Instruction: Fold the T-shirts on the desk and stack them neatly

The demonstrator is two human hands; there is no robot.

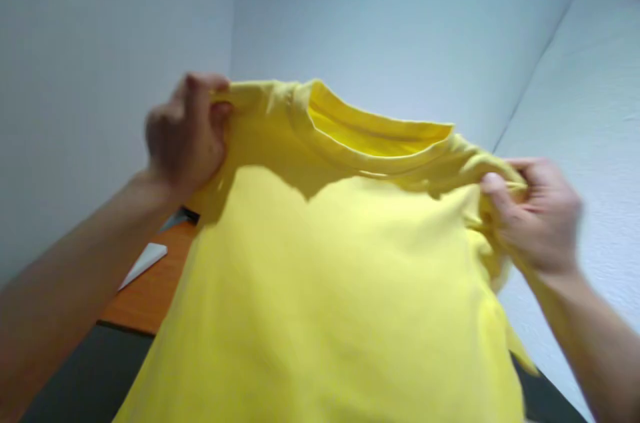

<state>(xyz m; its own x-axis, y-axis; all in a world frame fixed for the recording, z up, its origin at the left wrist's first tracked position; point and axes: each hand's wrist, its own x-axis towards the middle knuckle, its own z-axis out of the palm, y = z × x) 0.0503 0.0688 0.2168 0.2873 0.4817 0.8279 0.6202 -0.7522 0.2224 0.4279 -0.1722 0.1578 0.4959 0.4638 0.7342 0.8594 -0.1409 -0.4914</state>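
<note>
A yellow T-shirt [330,276] hangs in the air in front of me, collar uppermost and open toward me. My left hand [187,133] is closed on the shirt's left shoulder, fingers pinched over the fabric. My right hand [537,216] is closed on the right shoulder, a little lower than the left. The shirt's body drops down out of the picture and hides what lies under it.
An orange-brown tabletop [155,283] shows at the lower left, with a white flat object [147,257] lying on it. White walls [400,23] meet in a corner straight ahead and run along the right side. A dark surface [90,376] lies below the table edge.
</note>
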